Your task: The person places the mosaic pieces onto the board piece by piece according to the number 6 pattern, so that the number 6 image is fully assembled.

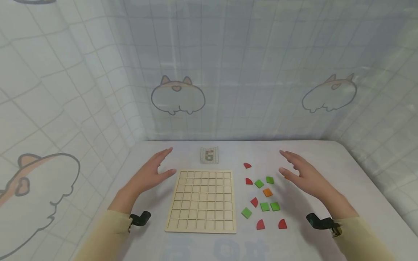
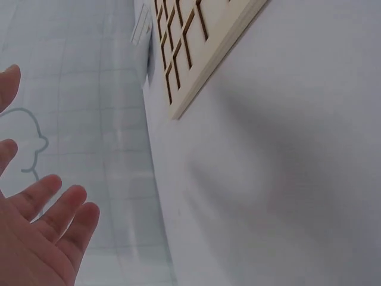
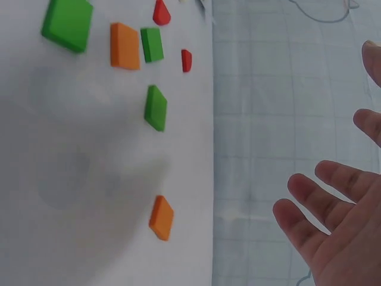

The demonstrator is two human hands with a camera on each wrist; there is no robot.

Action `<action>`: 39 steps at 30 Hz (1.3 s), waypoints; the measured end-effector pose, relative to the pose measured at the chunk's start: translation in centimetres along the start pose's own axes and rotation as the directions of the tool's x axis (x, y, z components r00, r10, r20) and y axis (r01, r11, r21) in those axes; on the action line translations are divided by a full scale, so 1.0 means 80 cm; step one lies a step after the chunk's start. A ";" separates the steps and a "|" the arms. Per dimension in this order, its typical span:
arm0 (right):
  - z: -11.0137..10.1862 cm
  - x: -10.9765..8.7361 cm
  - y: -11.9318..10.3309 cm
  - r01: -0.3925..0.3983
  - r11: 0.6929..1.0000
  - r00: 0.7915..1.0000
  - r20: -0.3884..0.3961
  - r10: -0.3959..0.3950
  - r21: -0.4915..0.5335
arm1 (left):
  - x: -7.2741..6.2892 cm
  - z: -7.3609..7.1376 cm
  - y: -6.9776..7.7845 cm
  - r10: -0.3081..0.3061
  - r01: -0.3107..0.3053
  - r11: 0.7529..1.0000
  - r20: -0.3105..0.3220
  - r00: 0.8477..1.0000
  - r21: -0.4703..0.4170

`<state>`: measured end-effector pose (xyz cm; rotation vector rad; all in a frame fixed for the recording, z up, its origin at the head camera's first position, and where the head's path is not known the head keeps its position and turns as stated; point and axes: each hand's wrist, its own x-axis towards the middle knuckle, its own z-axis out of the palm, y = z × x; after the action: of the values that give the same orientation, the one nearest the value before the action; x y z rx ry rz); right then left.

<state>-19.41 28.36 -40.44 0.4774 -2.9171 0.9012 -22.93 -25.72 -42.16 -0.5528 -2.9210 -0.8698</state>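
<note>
My left hand [image 1: 148, 176] hovers left of a pale wooden grid board [image 1: 205, 201], its fingers extended and holding nothing. On the other side, my right hand [image 1: 305, 177] is raised over the table, fingers spread and relaxed, also with nothing in it. Between the board and the right hand lie several green square tiles [image 1: 265, 206], several red quarter-round tiles [image 1: 260, 224] and an orange square tile [image 1: 267, 192]. A second orange tile [image 3: 161, 218] shows whole in the right wrist view; in the head view the right hand mostly covers it. The board's cells hold no tiles.
A small printed pattern card [image 1: 209, 155] lies behind the board, its sheet showing a blocky figure. The white table [image 1: 326, 156] meets a curtain [image 1: 254, 72] at its back edge, with more curtain on both sides.
</note>
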 end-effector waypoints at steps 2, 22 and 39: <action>0.004 -0.004 -0.002 -0.001 1.000 1.000 -0.004 0.001 0.014 | -0.005 0.004 0.000 -0.002 0.003 0.999 0.008 1.000 -0.033; 0.055 -0.047 -0.009 -0.090 0.992 0.996 0.036 0.087 0.087 | -0.076 0.038 0.003 -0.147 0.155 0.967 0.055 0.988 -0.201; 0.087 -0.066 -0.012 0.012 0.988 0.997 -0.073 -0.001 0.156 | -0.108 0.062 0.005 -0.257 0.283 0.921 0.127 0.958 -0.268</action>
<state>-13.84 25.19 -46.45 0.4523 -2.7912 1.1282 -14.38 -25.52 -47.33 -0.2003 -3.0195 -1.3455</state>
